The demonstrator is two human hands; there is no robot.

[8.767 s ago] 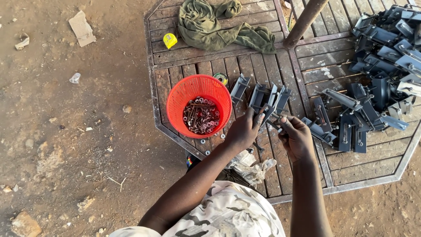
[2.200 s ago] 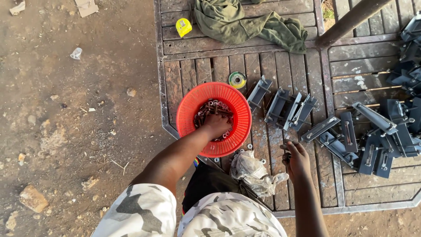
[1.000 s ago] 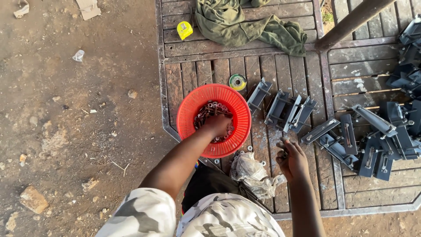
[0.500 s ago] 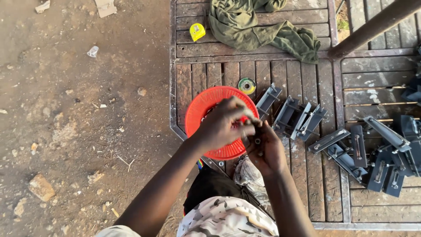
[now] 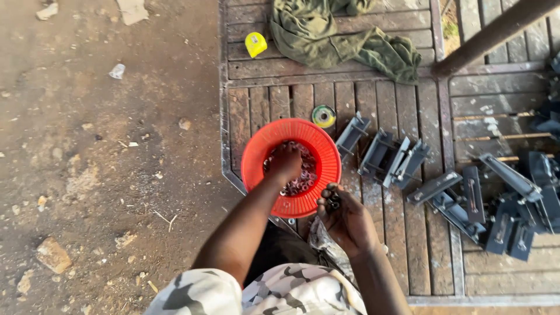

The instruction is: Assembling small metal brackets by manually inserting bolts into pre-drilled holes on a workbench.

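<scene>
The left hand [image 5: 286,163] is down inside the red basket [image 5: 256,153], its fingers dug into the heap of small dark rings and washers [image 5: 306,169] that fills it; from this angle the grip is curled into the pile, but whether it has closed on any pieces cannot be told. The basket stands on the slatted wooden bench [image 5: 291,102] near its left edge. The right hand [image 5: 345,217] hovers just beside the basket's rim on the near side, fingertips pinched together around what looks like a small dark metal part [image 5: 332,201]. To the right of the basket lie several grey metal brackets [image 5: 392,156], with more piled toward the bench's far right. A small round tape roll [image 5: 323,116] sits just beyond the basket, and an olive-green cloth [image 5: 344,35] and a yellow tape measure [image 5: 255,44] lie at the far side.
</scene>
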